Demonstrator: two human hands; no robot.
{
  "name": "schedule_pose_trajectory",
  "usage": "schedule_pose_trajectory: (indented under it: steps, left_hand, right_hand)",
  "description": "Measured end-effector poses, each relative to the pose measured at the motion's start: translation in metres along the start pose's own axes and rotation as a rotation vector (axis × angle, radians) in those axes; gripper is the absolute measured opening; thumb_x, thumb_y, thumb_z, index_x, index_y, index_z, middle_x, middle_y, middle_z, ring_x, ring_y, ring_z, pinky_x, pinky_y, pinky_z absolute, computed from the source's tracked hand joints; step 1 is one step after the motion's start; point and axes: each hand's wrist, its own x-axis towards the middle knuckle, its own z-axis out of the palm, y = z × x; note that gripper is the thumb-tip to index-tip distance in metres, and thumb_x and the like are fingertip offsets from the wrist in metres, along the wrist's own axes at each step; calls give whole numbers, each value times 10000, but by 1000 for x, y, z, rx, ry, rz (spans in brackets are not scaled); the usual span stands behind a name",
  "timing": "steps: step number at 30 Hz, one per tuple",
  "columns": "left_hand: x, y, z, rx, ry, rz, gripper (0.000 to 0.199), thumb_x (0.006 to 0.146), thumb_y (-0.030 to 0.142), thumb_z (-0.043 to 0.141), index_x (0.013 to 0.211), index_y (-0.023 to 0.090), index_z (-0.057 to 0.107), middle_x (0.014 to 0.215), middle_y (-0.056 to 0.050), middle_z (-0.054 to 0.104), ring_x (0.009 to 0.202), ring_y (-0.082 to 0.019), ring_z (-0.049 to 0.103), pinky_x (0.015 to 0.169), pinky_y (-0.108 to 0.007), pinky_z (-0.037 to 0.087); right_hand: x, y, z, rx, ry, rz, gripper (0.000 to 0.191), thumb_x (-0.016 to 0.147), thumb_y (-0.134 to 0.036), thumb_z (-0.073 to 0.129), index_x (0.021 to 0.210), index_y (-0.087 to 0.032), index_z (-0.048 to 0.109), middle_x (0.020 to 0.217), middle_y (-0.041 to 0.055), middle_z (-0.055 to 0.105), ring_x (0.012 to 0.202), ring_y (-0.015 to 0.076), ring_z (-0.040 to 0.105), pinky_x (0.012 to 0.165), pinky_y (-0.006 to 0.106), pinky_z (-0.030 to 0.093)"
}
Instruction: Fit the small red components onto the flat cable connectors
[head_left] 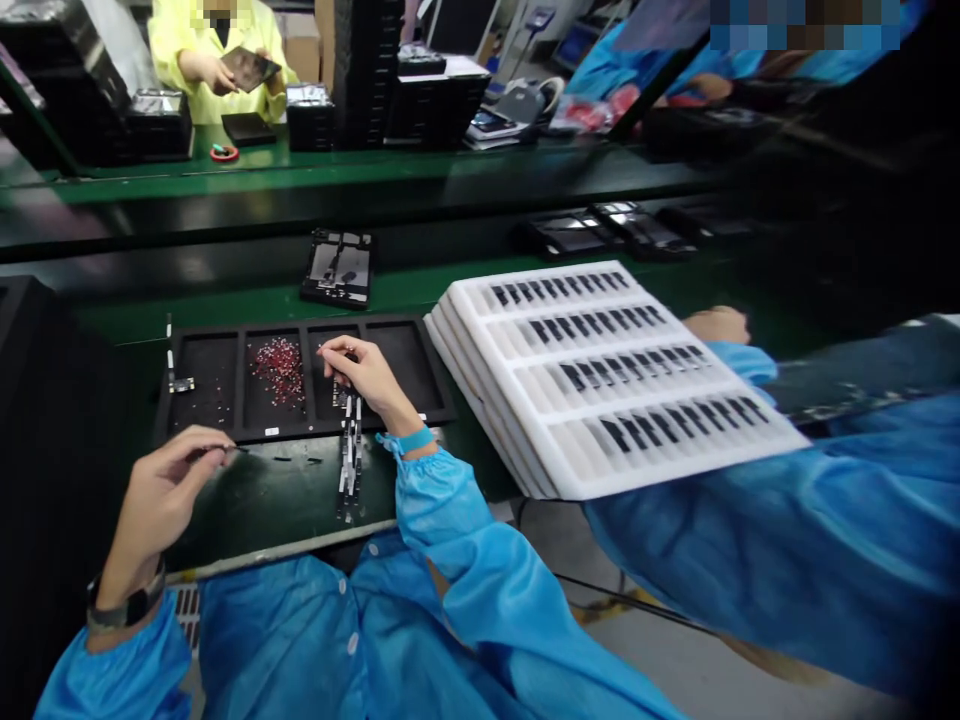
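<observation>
My left hand is closed at the tray's front left corner, thumb and fingers pinched on a thin dark item whose tip points right; I cannot make out what it is. My right hand is bent over the third compartment of the black tray, its fingers pinched together; anything between them is too small to name. Below it, a bunch of thin strips lies across the tray's front edge. Small red and silver parts fill the second compartment. One strip with a connector rests over the left rim.
Stacked white foam trays with rows of dark strips stand at the right, beside a co-worker's blue sleeve. An opened device lies behind the black tray. Across the bench, a person in yellow holds a flat panel.
</observation>
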Motion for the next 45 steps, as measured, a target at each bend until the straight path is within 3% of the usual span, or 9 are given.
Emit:
schedule_pose_trajectory:
  steps: [3,6,8,11,15,21,27,33,45]
  left_hand:
    - [16,23,-9,-60,4,-13,189,917,383,765,946,204,816,895,-64,750,747,-186,680,716,-302,577]
    - [38,29,-6,-155,-87,-87,356,867,358,824,1180,192,803,813,-49,746,671,-172,674,648,-286,559]
    - [55,25,3,-230,-160,-93,435,850,353,836,1241,172,778,781,-42,736,644,-160,663,616,-269,539]
    - [77,11,22,-287,-251,-92,373,853,368,813,1145,137,794,736,-42,711,614,-143,631,583,-251,502]
    - [93,-6,45,-325,-269,-102,331,847,385,793,1051,124,790,690,-29,683,566,-124,588,557,-242,467]
    - [95,-18,59,-402,-239,-118,347,820,381,831,1042,137,724,684,-13,680,557,-121,592,559,-236,478]
    - [93,-20,60,-365,-248,-102,321,840,380,809,1033,132,744,692,-20,683,560,-119,594,554,-234,474]
    - [93,-21,59,-357,-267,-80,322,850,386,800,1043,131,760,709,-26,689,576,-125,602,563,-242,491]
    - [91,-17,56,-372,-400,-82,292,840,380,815,978,143,714,687,-8,667,550,-109,565,545,-230,484]
  right_hand:
    - [-3,-1,2,-60,-8,-20,365,836,-525,783,922,-173,738,662,-16,634,561,100,490,524,231,379]
    - [-5,-3,4,-112,-6,-30,371,843,-547,776,871,-181,724,680,-7,640,574,108,488,535,242,390]
    - [-6,-5,6,-128,-31,-38,371,846,-549,775,853,-183,716,706,3,662,576,108,486,539,247,398]
    - [-8,-6,8,-129,-101,-18,373,849,-547,772,885,-178,734,713,7,672,557,105,481,529,251,401]
    - [-11,-6,12,-146,-157,37,394,849,-555,772,925,-170,741,656,-11,641,501,95,460,491,246,377]
    - [-18,-9,17,-192,-222,50,366,896,-525,739,884,-159,730,593,-22,622,455,83,452,455,229,344]
    - [-24,-12,23,-158,-323,118,380,891,-539,756,886,-161,716,600,-10,683,401,73,448,396,209,330]
    - [-24,-12,25,-155,-327,96,401,877,-554,785,879,-156,729,583,-10,686,382,69,425,379,208,311]
    - [-23,-12,20,-168,-495,172,341,895,-489,762,833,-155,734,591,-10,676,441,75,452,430,201,357]
